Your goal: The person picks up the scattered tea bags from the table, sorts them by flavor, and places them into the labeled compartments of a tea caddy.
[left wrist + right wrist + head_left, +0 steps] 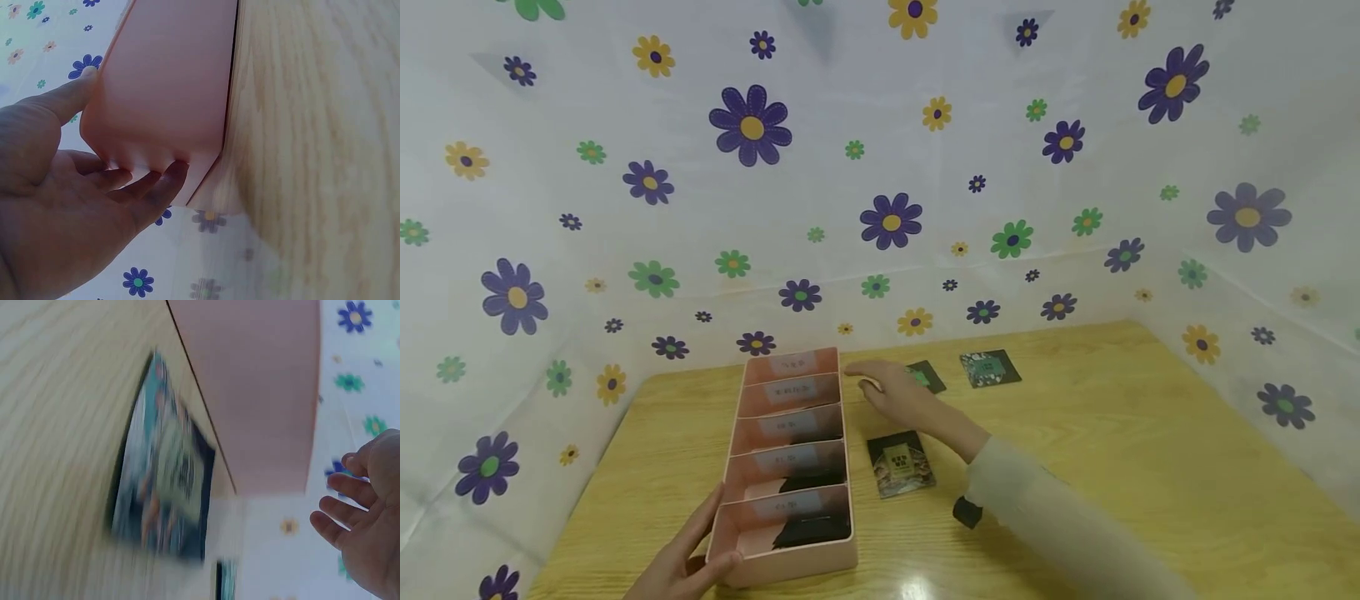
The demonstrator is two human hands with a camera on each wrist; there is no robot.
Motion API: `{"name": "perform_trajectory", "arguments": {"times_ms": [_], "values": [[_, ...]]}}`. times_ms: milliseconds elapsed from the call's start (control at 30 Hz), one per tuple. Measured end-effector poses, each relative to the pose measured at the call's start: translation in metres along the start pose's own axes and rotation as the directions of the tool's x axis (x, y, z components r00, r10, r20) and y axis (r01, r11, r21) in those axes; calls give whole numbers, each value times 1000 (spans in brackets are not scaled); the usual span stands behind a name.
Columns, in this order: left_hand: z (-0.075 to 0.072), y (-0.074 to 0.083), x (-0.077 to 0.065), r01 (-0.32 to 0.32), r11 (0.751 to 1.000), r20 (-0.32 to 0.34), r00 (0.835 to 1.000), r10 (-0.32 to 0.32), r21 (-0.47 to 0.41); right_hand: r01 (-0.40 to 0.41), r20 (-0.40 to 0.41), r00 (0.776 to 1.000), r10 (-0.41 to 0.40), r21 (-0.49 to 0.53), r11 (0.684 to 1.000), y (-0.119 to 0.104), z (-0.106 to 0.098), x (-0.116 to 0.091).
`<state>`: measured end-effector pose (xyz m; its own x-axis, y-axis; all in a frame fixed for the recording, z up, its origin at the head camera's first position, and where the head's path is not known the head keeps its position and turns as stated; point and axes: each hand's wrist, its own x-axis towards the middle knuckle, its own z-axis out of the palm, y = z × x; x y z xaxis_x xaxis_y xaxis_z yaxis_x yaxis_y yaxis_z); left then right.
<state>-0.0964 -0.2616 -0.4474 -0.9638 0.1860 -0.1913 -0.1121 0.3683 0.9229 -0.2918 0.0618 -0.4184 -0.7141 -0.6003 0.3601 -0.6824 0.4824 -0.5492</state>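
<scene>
A pink divided box [797, 568] stands on the wooden table, its compartments in a row with a pale label on each back wall. My left hand [681, 554] holds its near left corner; in the left wrist view the thumb and bent fingers press the pink walls [165, 81]. Black packets [812, 529] lie in the nearer compartments. My right hand [887, 396] hovers by the box's far right side, fingers loosely extended and nothing in them. It partly covers a dark packet with a green label [927, 377]. A packet with a yellowish label [901, 462] lies nearer, right of the box.
Farther right lies another patterned packet with a green label [990, 367]. A small black object [967, 512] shows beside the right sleeve [1037, 508]. White flowered cloth [827, 192] hangs behind the table [1135, 433] and along its sides.
</scene>
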Motion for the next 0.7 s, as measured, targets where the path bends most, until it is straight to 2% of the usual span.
{"name": "perform_trajectory", "arguments": {"times_ms": [133,233,367,533,700], "values": [[1,-1,-2,-23,1000,-37,999,23,-1,-120,-15,993,120,21,993,25,-22,-16],[2,-2,-2,-36,999,-50,998,36,1,-224,-25,974,224,17,974,47,-39,-30],[1,-4,-2,-51,999,-52,997,51,10,-302,-53,952,301,-21,953,75,-63,-46],[1,-4,-2,-54,999,-42,998,54,-6,-344,-80,938,338,-75,936,108,-89,-61],[2,-1,-1,-34,999,-30,999,33,-33,-358,-66,934,352,-150,922,127,-103,-71]]}}
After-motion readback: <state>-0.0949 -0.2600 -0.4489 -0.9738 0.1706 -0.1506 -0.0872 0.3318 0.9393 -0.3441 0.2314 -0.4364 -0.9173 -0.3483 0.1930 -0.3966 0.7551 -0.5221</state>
